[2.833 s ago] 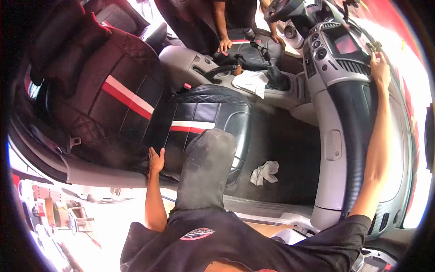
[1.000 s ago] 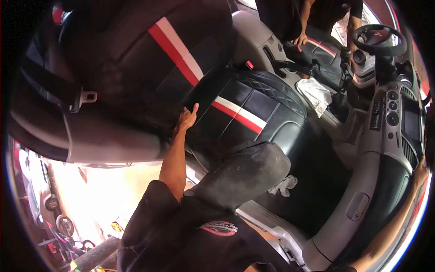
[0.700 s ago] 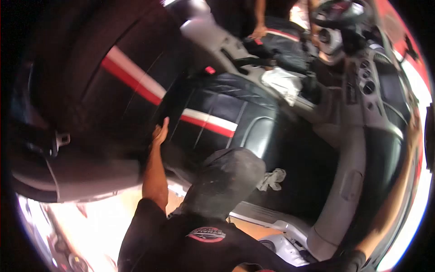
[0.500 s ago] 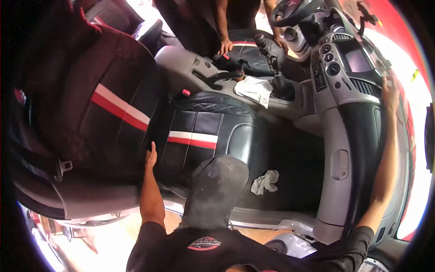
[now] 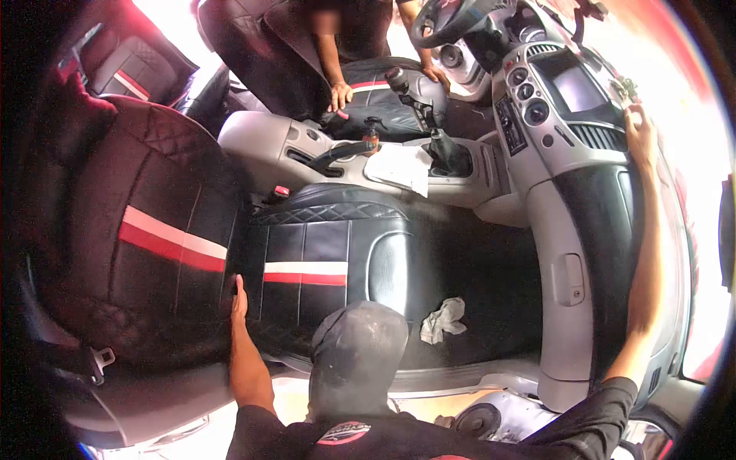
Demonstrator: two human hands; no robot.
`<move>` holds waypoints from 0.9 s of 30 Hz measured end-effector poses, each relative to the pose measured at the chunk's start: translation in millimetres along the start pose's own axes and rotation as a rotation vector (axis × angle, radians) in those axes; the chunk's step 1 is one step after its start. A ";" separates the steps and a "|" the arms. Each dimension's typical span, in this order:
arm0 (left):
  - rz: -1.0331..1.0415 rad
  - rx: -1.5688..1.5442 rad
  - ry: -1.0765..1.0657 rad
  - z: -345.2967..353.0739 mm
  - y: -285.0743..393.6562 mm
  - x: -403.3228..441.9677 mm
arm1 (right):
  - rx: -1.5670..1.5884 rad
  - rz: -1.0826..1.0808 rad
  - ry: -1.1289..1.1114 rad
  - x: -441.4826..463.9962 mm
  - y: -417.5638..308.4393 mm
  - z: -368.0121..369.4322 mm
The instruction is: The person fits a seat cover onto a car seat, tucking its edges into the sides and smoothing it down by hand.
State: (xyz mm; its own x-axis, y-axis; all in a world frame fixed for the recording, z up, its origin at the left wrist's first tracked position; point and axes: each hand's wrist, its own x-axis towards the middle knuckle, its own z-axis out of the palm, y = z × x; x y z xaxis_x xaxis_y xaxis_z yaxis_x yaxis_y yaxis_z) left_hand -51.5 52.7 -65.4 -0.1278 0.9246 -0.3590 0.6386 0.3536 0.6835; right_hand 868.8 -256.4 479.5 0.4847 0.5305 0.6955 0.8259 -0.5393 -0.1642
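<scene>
My left hand (image 5: 239, 300) rests at the door-side edge of the black seat, between the backrest (image 5: 161, 284) and the cushion (image 5: 307, 253), both with white and red stripes. Its thumb points up and part of the fingers is hard to see; it holds nothing visible. My right hand (image 5: 641, 136) is stretched far over the dashboard (image 5: 594, 207), near the windscreen. Its fingers are closed at a small greenish, metallic-looking thing (image 5: 625, 87), too small to name. My grey-clad knee (image 5: 359, 349) is by the cushion.
Another person's hands (image 5: 340, 95) (image 5: 437, 75) lean on the far seat. A white cloth (image 5: 402, 165) lies on the console beside the gear lever (image 5: 448, 153). A crumpled cloth (image 5: 443, 320) is on the floor. The steering wheel (image 5: 445, 23) is at the top.
The view has swung away and back, now shifted so that the seats show farther left and lower. My left hand stays by the seat, my right hand over the dashboard.
</scene>
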 end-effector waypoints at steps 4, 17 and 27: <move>-0.169 0.063 0.049 0.2 7.8 -8.8 | 0.008 0.017 -0.036 2.6 -8.3 -5.0; -0.132 0.084 0.107 4.8 2.3 4.2 | -0.033 -0.004 0.036 -3.8 -15.5 -4.4; -0.277 0.127 0.080 0.0 33.8 -22.7 | -0.103 -0.201 0.015 47.3 96.0 29.8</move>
State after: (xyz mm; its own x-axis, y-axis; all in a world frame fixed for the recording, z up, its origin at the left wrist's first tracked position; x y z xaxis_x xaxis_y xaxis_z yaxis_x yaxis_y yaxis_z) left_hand -27.0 43.6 -34.2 -0.3665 0.8053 -0.4661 0.6603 0.5780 0.4795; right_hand 979.6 -263.6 475.8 0.3079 0.6246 0.7177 0.8715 -0.4878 0.0507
